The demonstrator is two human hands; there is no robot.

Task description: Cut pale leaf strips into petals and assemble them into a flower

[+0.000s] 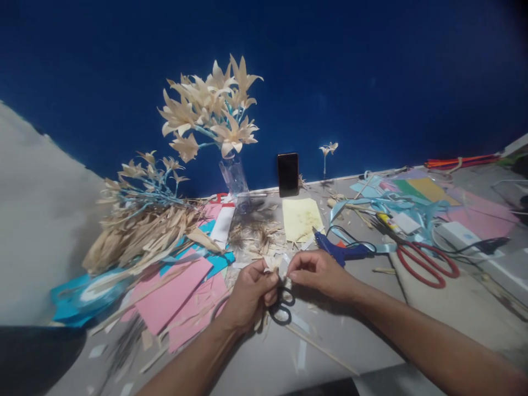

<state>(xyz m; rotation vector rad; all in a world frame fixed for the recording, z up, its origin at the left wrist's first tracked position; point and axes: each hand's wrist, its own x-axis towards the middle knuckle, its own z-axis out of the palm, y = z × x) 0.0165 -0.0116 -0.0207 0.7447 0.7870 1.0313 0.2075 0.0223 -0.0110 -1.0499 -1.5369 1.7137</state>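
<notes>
My left hand [252,289] is closed around the base of a small cream flower [273,264] that looks made of dried husk. At the flower's right edge, my right hand [315,272] pinches a pale petal between thumb and fingertips. Just under the hands, black-handled scissors [281,314] lie on the table, their blades hidden. A blue glue gun [340,250] rests on its side beyond my right hand. Behind the hands is a yellow paper sheet [301,217] with stains, and husk scraps [264,236] are scattered to its left.
A clear bottle [235,179] holds a tall bunch of husk flowers [210,104]. Dried husks [124,234] and pink paper [173,291] crowd the left. A phone [287,175] leans on the blue wall. Red-handled scissors [429,264], light-blue ribbon [429,212] and a power strip [460,234] lie right.
</notes>
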